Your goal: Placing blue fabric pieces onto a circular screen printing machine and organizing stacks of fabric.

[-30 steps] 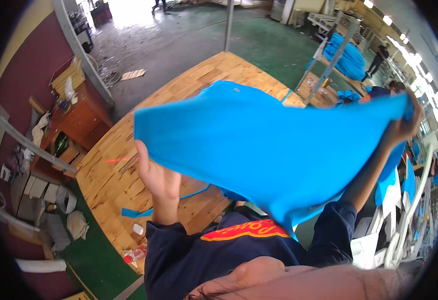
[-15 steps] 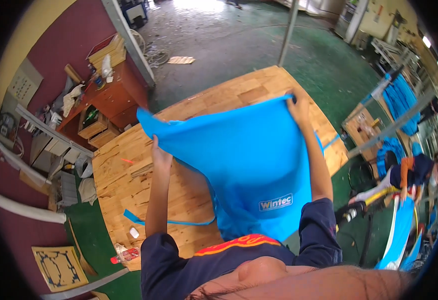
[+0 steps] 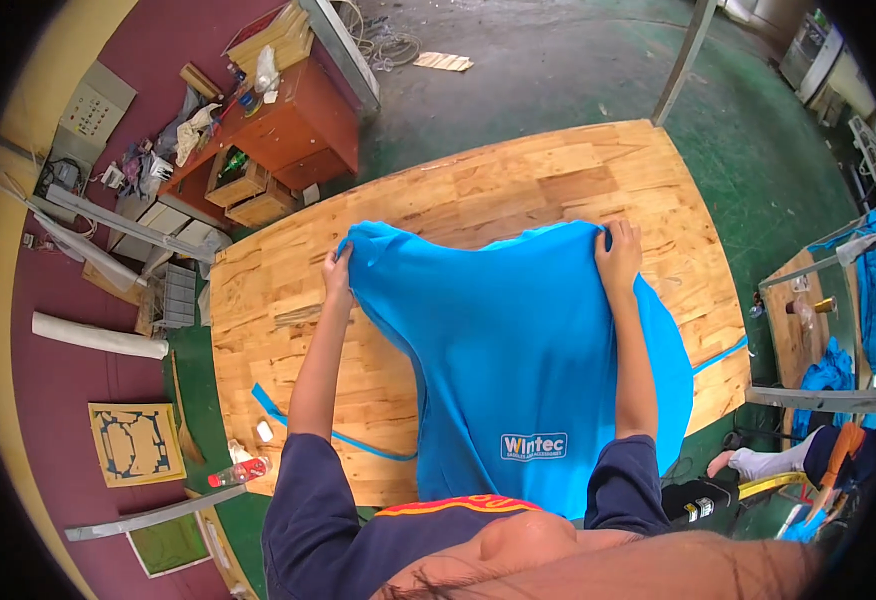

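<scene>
One bottle (image 3: 240, 472) left of blue cloth (image 3: 508, 340)

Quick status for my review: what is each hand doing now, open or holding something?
Left hand: closed, holding the upper left corner of the bright blue fabric sheet.
Right hand: closed, holding the same sheet's upper edge.

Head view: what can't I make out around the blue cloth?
In the head view:
Lower end of the blue cloth: hidden by the dark shirt.
Whether the left blue strip joins the right blue strip: hidden under the cloth.
Wooden table beneath the cloth: covered.
Co-worker at lower right: partly cut off by the dark edge.
</scene>
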`<action>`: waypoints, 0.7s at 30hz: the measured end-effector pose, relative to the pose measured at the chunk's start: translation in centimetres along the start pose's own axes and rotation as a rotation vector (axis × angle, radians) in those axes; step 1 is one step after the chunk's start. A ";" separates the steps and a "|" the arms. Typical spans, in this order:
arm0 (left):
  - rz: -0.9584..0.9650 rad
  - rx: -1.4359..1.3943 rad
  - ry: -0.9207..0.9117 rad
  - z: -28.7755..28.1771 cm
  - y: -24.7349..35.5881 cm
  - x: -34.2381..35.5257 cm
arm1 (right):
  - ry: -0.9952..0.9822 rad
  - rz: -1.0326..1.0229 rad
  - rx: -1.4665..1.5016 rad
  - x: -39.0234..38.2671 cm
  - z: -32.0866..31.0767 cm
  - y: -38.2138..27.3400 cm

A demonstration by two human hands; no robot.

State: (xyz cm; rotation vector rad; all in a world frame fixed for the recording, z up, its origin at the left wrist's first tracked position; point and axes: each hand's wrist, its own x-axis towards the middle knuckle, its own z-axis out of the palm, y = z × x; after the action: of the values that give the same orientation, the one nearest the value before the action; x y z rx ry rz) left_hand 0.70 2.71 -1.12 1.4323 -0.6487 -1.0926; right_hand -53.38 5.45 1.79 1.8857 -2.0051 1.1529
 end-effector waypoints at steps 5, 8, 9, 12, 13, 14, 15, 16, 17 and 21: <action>0.155 0.239 0.047 1.3 -0.5 2.5 | -0.134 -0.030 0.050 -0.3 1.0 0.7; 0.167 0.112 -0.012 1.3 -1.0 4.1 | 0.039 -0.034 0.058 -0.4 1.1 1.2; 0.214 0.246 -0.005 1.2 -1.0 4.6 | 0.024 -0.030 0.043 -0.3 1.0 1.1; 0.359 0.549 0.059 1.4 -1.3 5.0 | -0.140 0.003 -0.107 -0.8 -0.3 0.0; 0.378 0.737 0.148 1.7 -1.1 4.9 | -0.071 -0.050 -0.122 -1.3 -1.1 -0.7; 0.471 0.712 0.113 2.2 -0.8 4.6 | -0.003 -0.105 -0.139 -2.0 -2.0 -1.6; 0.527 0.714 0.208 2.7 -0.4 3.9 | 0.045 -0.109 -0.199 -3.0 -3.3 -2.6; 0.529 0.752 0.325 3.1 -0.1 2.7 | 0.034 -0.100 -0.213 -4.5 -5.0 -3.6; 0.748 0.828 0.335 3.4 0.6 1.2 | 0.021 -0.102 -0.106 -6.3 -6.9 -4.8; 1.111 0.747 -0.182 4.5 2.2 -8.8 | -0.390 -0.080 0.228 -18.5 -15.8 -11.3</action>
State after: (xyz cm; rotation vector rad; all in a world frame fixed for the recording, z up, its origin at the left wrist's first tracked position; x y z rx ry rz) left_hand -6.51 8.00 3.64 1.2205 -1.8274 -0.0588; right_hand -45.57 30.69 6.48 2.4445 -2.0246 1.1008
